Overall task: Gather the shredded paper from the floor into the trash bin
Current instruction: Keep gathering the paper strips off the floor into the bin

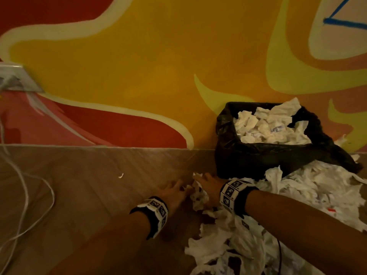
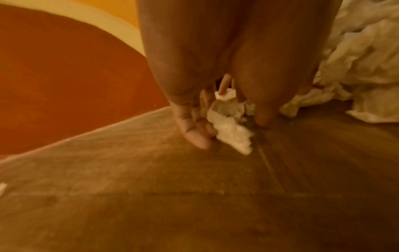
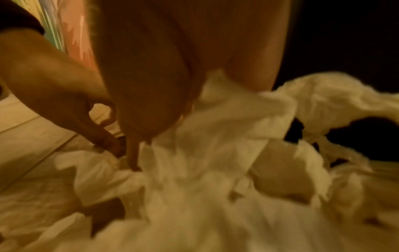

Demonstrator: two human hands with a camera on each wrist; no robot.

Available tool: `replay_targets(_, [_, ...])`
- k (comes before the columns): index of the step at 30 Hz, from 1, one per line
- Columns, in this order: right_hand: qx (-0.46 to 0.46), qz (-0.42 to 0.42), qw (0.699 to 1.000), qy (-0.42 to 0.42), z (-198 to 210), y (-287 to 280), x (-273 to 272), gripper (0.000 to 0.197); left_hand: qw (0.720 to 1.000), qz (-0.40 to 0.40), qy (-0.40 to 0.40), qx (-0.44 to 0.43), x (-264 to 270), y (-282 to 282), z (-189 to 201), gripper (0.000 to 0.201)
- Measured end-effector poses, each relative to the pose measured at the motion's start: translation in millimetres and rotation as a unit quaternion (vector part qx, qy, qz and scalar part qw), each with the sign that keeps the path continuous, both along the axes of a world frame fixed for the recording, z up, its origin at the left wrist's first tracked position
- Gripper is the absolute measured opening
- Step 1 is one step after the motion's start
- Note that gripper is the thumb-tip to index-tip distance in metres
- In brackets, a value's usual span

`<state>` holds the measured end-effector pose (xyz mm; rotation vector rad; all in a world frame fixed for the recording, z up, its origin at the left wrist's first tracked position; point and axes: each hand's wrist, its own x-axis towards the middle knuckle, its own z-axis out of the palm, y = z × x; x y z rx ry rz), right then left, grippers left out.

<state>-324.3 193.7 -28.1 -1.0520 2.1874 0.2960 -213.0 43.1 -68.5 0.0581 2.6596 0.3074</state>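
Note:
A trash bin lined with a black bag stands against the wall, filled with crumpled white paper. A big heap of shredded paper spreads over the floor in front of it and to its right. My left hand and right hand reach side by side to the heap's left edge, just left of the bin. The left hand has straight, spread fingers on the floor around a small scrap. My right hand lies palm down on the paper, fingers extended.
White cables loop over the wooden floor at far left, below a white box on the painted wall. One stray scrap lies left of the hands. A thin black cord crosses the paper at bottom right.

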Motion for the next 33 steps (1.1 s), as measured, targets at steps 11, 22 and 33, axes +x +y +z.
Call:
replay_targets(11, [-0.151, -0.071, 0.985, -0.050, 1, 7, 2, 0.040, 0.968, 0.161, 0.032, 0.189, 8, -14, 14, 0.027])
replay_targets(22, [-0.329, -0.086, 0.940, -0.039, 46, 1, 2, 0.036, 0.942, 0.204, -0.054, 0.262, 8, -21, 32, 0.043])
replay_targets(33, [-0.398, -0.119, 0.910, -0.010, 81, 22, 12, 0.020, 0.978, 0.076, -0.075, 0.179, 19, 37, 46, 0.024])
